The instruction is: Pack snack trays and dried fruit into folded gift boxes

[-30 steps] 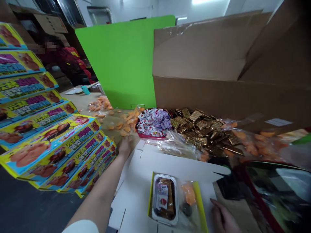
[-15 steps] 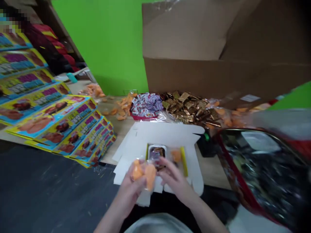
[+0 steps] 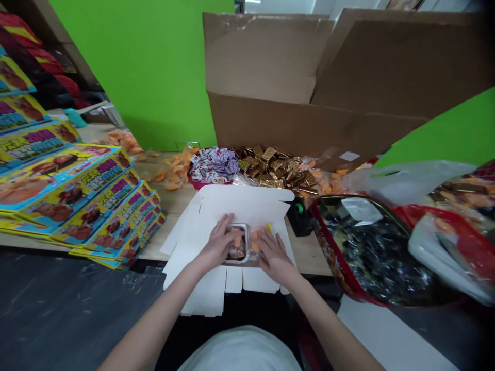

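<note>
An unfolded white carton [image 3: 247, 198] lies on the table in front of me. On it sits a small silver-rimmed tray [image 3: 247, 247] holding brown pieces, with a bit of orange among them. My left hand [image 3: 217, 245] reaches over the tray's left side, fingers stretched out and partly covering it. To the right of the tray, my right hand [image 3: 275, 256] lies with spread fingers on clear-wrapped orange pieces [image 3: 256, 246]. What lies beneath both palms is hidden.
Printed boxes [image 3: 88, 196] are stacked at left. Behind the carton are a tub of small sachets [image 3: 214, 165], gold-wrapped packets [image 3: 274, 167] and loose orange packets [image 3: 178, 167]. A red tin of dark wrapped pieces [image 3: 371, 252] stands at right, beside a black tape dispenser [image 3: 299, 219].
The orange packets my left hand held have left it and orange pieces lie by the tray. Both hands have moved down onto the carton. The view has shifted to the right.
</note>
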`<action>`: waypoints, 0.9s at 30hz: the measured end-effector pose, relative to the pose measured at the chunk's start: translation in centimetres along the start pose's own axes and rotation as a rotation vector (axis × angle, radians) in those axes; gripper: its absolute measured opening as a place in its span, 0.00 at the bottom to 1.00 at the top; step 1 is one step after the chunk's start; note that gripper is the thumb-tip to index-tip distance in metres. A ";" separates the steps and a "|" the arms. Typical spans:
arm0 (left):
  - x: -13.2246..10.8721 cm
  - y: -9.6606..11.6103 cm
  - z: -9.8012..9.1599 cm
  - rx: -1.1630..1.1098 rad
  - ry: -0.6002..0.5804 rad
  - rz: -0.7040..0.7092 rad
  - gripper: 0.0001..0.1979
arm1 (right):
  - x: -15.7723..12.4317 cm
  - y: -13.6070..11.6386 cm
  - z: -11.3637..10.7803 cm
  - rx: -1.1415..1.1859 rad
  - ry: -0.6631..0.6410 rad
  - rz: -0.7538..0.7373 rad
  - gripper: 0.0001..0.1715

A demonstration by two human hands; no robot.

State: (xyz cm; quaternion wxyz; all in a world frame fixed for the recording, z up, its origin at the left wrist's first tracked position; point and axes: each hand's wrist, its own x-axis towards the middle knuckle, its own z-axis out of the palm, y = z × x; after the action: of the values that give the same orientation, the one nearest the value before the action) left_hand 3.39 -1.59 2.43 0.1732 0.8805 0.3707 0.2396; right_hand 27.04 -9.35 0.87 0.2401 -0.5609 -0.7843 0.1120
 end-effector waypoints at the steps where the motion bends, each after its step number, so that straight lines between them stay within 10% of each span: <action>1: -0.4 -0.2 0.0 0.051 -0.017 -0.028 0.29 | -0.7 0.0 0.1 -0.049 -0.048 -0.003 0.31; 10: -4.7 2.5 2.1 0.179 -0.099 -0.078 0.23 | -3.6 0.3 1.4 -0.111 -0.054 -0.040 0.37; 16: 0.2 -4.3 -2.8 0.015 0.479 -0.400 0.31 | 1.7 6.2 -5.5 -0.029 0.303 0.373 0.31; 21: 5.5 -4.9 -5.7 -0.050 0.001 -0.464 0.20 | 8.0 4.7 -8.1 0.265 -0.143 0.435 0.25; 27: -1.2 -0.8 -2.2 -0.029 -0.049 -0.268 0.23 | 1.8 1.4 -2.9 0.181 0.038 0.231 0.26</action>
State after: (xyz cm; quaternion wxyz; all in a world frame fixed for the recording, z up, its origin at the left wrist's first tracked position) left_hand 1.03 -1.64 3.51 0.2252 0.8261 0.4771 0.1980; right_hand 29.22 -7.46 3.15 0.2902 -0.6255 -0.6965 0.1984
